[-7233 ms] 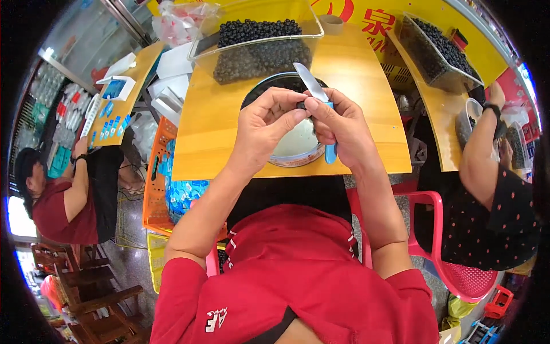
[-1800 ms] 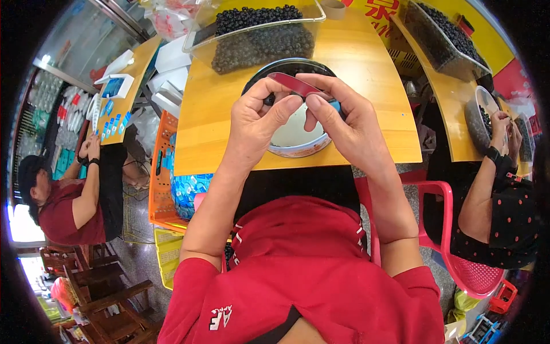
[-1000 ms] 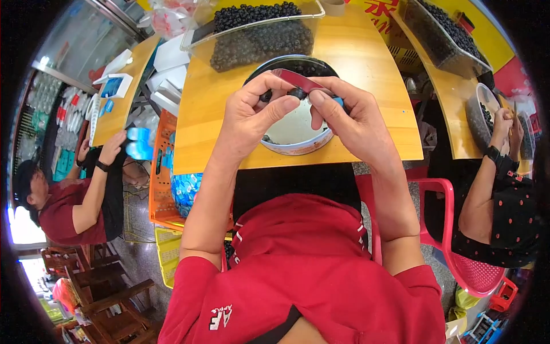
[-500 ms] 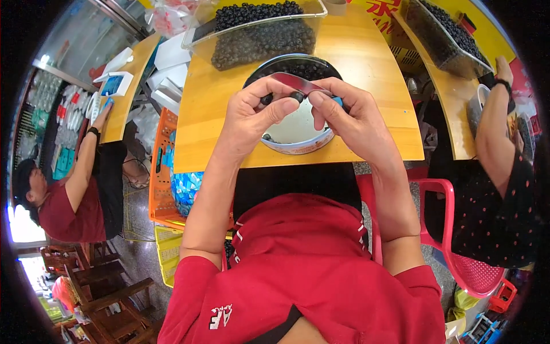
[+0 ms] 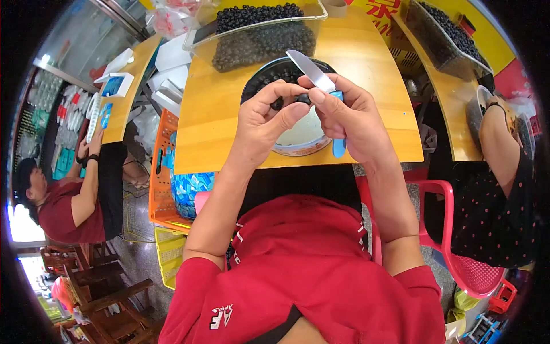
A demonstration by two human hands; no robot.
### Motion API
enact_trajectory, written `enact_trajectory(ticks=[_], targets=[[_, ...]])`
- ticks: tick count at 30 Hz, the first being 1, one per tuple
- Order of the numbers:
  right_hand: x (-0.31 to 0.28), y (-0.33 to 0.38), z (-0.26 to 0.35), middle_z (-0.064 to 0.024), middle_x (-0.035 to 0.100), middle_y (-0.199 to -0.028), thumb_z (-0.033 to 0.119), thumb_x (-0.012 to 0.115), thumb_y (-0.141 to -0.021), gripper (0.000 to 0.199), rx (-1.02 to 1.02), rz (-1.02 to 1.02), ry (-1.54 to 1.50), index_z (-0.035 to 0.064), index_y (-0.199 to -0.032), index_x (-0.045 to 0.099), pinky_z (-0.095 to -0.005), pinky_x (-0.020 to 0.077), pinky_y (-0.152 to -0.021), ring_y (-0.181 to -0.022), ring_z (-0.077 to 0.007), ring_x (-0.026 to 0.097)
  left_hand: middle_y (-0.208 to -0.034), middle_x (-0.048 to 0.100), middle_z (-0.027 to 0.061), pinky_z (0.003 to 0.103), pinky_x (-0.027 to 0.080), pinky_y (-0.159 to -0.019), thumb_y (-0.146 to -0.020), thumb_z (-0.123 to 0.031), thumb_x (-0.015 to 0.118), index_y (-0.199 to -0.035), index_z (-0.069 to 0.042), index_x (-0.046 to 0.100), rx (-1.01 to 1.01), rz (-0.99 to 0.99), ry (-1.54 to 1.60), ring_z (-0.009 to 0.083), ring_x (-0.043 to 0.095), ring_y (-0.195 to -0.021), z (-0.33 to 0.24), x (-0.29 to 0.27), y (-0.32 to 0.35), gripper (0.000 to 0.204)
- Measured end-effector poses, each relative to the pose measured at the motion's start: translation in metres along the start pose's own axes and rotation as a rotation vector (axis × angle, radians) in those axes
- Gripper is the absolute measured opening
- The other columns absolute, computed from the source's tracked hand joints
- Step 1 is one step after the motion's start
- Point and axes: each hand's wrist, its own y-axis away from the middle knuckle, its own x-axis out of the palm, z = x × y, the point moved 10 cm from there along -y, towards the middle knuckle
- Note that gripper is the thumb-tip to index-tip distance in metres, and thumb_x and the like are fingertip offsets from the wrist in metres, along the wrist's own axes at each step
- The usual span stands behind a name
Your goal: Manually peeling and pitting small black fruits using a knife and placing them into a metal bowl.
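My left hand point(image 5: 264, 117) and my right hand point(image 5: 352, 117) meet over a round dark-rimmed bowl point(image 5: 301, 140) on the yellow table point(image 5: 217, 123). Between the fingertips of both hands sits a small dark berry point(image 5: 302, 99). My right hand also grips a knife with a blue handle point(image 5: 339, 147); its silver blade point(image 5: 309, 70) points up and away from me. More dark berries lie at the bowl's far side point(image 5: 274, 74).
A clear tray point(image 5: 258, 34) heaped with dark berries stands beyond the bowl. Another berry tray point(image 5: 444, 34) sits on the table at right, where a person in a dotted top point(image 5: 504, 189) works. A person in red point(image 5: 63, 200) sits at left. An orange crate point(image 5: 163, 178) is beside me.
The knife blade lay flat across my fingertips a moment ago; now it points up and away, and both hands pinch a dark berry.
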Motion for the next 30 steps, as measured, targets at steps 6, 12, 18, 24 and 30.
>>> enact_trajectory(ticks=[6,12,18,24,30], targets=[[0.001,0.000,0.006,0.0047,0.058,-0.072,0.016,0.064,-0.092,0.029,-0.091,-0.025,0.067,0.0008,-0.117,0.061,-0.0174,0.0242,-0.044,-0.049,0.0008,0.034,-0.083,0.057,-0.0006,0.020,0.036,-0.059,-0.091,-0.013,0.064,-0.111,-0.002,0.062,-0.092,-0.028,0.300,0.0061,0.044,-0.066,0.018,-0.001,0.002,0.023],[0.003,0.005,0.024,0.0023,0.062,-0.081,0.016,0.062,-0.094,0.029,-0.308,-0.081,0.324,-0.0006,-0.117,0.060,-0.0169,0.0293,-0.045,-0.053,0.0006,0.039,-0.088,0.066,0.0041,0.020,0.035,-0.055,-0.092,-0.015,0.063,-0.112,-0.003,0.064,-0.154,-0.128,0.546,0.0059,0.044,-0.061,0.031,0.000,0.000,0.023],[0.001,0.007,0.026,-0.0009,0.066,-0.088,0.011,0.061,-0.093,0.025,-0.301,-0.104,0.322,-0.0029,-0.113,0.061,-0.0216,0.0473,-0.074,-0.083,-0.0061,0.059,-0.096,0.069,0.0078,0.020,0.034,-0.052,-0.092,-0.015,0.062,-0.112,-0.006,0.066,-0.211,-0.094,0.696,0.0060,0.044,-0.059,0.036,0.011,0.001,0.022],[-0.001,0.004,0.024,0.0074,0.052,-0.069,0.018,0.063,-0.093,0.026,-0.291,-0.112,0.362,0.0028,-0.115,0.063,-0.0169,0.0267,-0.045,-0.053,0.0007,0.038,-0.097,0.068,0.0068,0.019,0.032,-0.051,-0.092,-0.015,0.062,-0.113,-0.005,0.065,-0.202,-0.096,0.627,0.0052,0.042,-0.058,0.034,0.014,0.000,0.023],[-0.006,0.003,0.016,0.0080,0.050,-0.066,0.017,0.064,-0.092,0.026,-0.138,-0.077,0.235,0.0033,-0.114,0.065,-0.0165,0.0240,-0.044,-0.051,0.0017,0.035,-0.084,0.061,0.0025,0.020,0.034,-0.054,-0.092,-0.017,0.060,-0.111,-0.002,0.061,-0.186,-0.067,0.380,0.0076,0.044,-0.062,0.022,0.011,-0.002,0.024]])
